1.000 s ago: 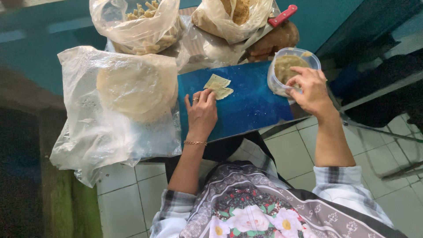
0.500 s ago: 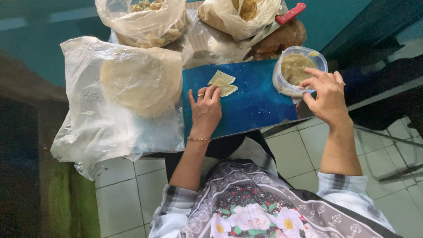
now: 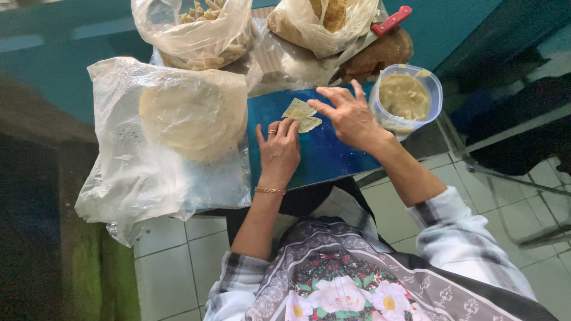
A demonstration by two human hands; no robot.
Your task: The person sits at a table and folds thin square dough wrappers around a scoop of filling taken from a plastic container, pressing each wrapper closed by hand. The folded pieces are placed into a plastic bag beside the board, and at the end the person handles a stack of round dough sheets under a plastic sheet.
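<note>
pale square floor tiles (image 3: 178, 267) with dark grout lie near, a teal wall (image 3: 53, 59) stands far left, and grey metal furniture legs (image 3: 505, 178) cross on the right.

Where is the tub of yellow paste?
In the head view, the clear tub of yellow paste sits at the right end of the blue board, just beyond the right hand, below the red-handled knife.

Under your left hand (image 3: 278, 151) a smooth, slightly glossy blue board (image 3: 321, 156), matt pale dough pieces (image 3: 302, 115) at your fingertips, thin crinkled clear plastic bag (image 3: 160, 148) around flat dough rounds, translucent plastic tub (image 3: 407, 98) of thick paste, glossy red plastic handle (image 3: 391, 21).
</note>
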